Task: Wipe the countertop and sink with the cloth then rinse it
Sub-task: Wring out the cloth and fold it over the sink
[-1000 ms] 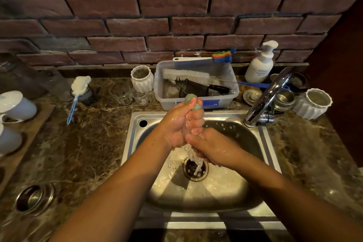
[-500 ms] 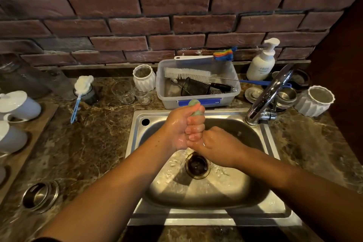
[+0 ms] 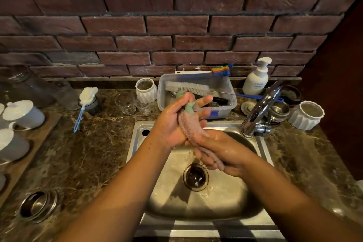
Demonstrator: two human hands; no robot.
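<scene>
At the counter's (image 3: 82, 155) left edge, white cups (image 3: 23, 113) sit on a wooden tray (image 3: 39, 135), with a metal ring (image 3: 38, 205) near the front left corner. Toward the back edge a blue-handled sponge brush (image 3: 80, 116) leans by a dark jar, then come two glasses (image 3: 125, 103) and a white ribbed pot (image 3: 146, 90). A clear tub (image 3: 224, 86) of brushes stands against the back edge, just behind the sink (image 3: 216, 202).

Both wet hands are over the sink, and the twisted cloth (image 3: 188, 124) runs between them. The left hand (image 3: 172, 124) has its fingers almost straight, the cloth lying across the palm, and the thumb crosses the cloth's green end and pins it. The right hand (image 3: 225, 149), lower and above the drain (image 3: 195, 177), is curled round the cloth's pink end, whose tail pokes out below the fingers.

At the sink's back right corner stands the tap (image 3: 261, 108), with a soap bottle (image 3: 255, 80) behind it at the back edge.
</scene>
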